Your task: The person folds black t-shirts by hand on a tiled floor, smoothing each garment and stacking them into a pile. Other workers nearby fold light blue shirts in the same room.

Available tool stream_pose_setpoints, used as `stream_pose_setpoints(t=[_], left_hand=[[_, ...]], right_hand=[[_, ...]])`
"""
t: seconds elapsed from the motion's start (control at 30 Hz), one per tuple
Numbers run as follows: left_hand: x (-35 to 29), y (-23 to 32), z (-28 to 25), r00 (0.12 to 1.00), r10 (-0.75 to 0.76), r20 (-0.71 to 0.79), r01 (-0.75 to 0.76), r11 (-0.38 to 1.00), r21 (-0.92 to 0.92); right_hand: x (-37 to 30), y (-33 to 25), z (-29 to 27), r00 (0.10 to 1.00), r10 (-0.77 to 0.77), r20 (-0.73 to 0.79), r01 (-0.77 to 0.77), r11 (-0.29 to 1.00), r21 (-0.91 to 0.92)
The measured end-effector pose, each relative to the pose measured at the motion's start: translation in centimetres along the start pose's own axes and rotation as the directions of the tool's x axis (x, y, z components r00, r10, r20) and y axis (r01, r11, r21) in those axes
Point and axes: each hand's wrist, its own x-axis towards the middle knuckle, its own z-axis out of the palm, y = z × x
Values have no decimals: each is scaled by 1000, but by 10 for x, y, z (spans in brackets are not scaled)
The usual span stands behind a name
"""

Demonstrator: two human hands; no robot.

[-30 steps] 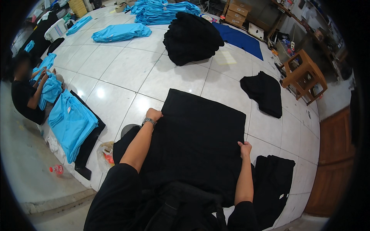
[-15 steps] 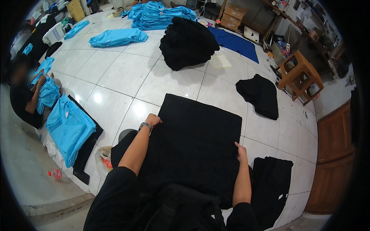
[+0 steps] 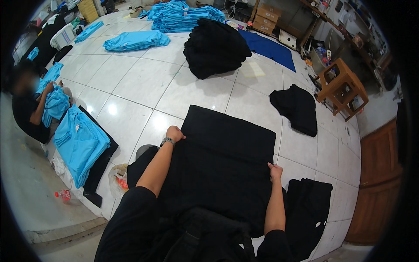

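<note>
Spread flat in front of me is a large black piece of folded cloth point(image 3: 222, 161), roughly square. My left hand point(image 3: 175, 134), with a watch on its wrist, pinches the cloth's left edge near the far corner. Partway down the right edge, my right hand point(image 3: 275, 171) grips the cloth between thumb and fingers. A pile of folded black garments point(image 3: 307, 214) lies to the right of my right forearm, with small white tags. Farther off to the right is another folded black garment point(image 3: 297, 109).
A tall black garment stack point(image 3: 216, 48) stands ahead, near blue stacks point(image 3: 185, 17). Light blue garments point(image 3: 80, 144) lie at left, beside a seated person point(image 3: 32, 105) handling blue cloth. A brown plastic stool point(image 3: 342, 89) and wooden door point(image 3: 375, 183) are at right. A bottle point(image 3: 64, 195) lies lower left.
The view has shifted very slightly. Both my hands keep their hold on the black cloth's edges, and the cloth lies as before.
</note>
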Motion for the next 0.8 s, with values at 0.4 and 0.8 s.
stream_pose_setpoints(t=[0.4,0.8], left_hand=[[20,47,4,959,282,-38,-274,950,149],[97,90,34,977,135,-164,-149,986,-76]], right_hand=[[-1,-50,10,955,-288,-68,234,874,-426],[105,-112,54,937,-302,-177,185,855,-484]])
